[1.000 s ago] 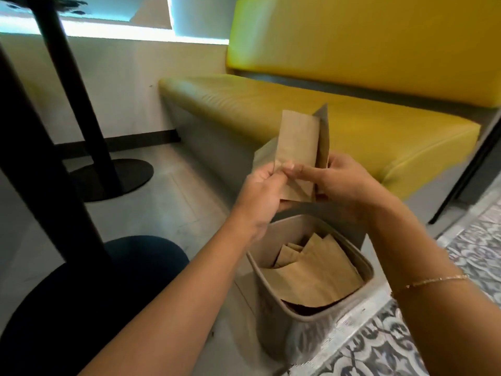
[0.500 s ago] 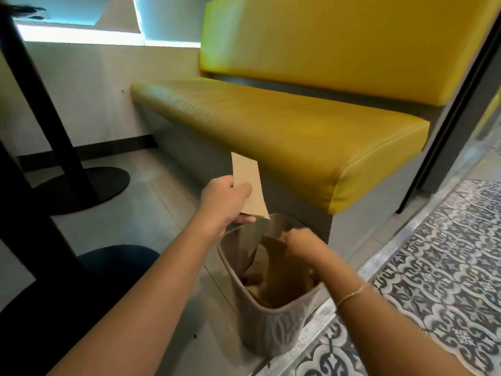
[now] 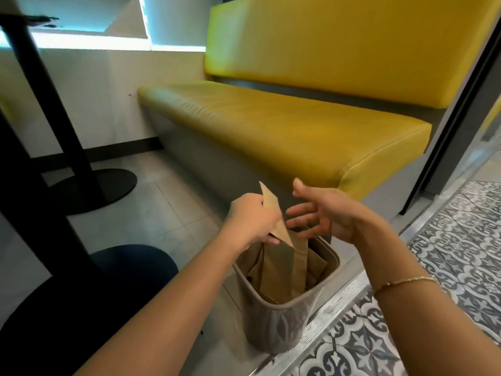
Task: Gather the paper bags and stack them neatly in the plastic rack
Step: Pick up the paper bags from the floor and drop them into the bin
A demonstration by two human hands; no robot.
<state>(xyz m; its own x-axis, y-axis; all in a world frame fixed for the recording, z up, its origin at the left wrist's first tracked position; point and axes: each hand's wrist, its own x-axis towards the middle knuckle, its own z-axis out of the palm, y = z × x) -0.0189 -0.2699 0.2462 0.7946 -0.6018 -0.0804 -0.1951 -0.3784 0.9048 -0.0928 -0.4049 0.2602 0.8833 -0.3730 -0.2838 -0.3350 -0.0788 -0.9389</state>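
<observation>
One bag (image 3: 273, 213) in left hand (image 3: 250, 221)

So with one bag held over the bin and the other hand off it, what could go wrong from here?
1. The left hand pinches the held paper bag by one edge only, while the right hand is open beside it; the bag may twist and go in crooked.
2. The bags in the rack lean at mixed angles, so a new one could crumple against them.
3. The plastic rack stands on the strip at the floor's edge; a hard push might tip it.
</observation>
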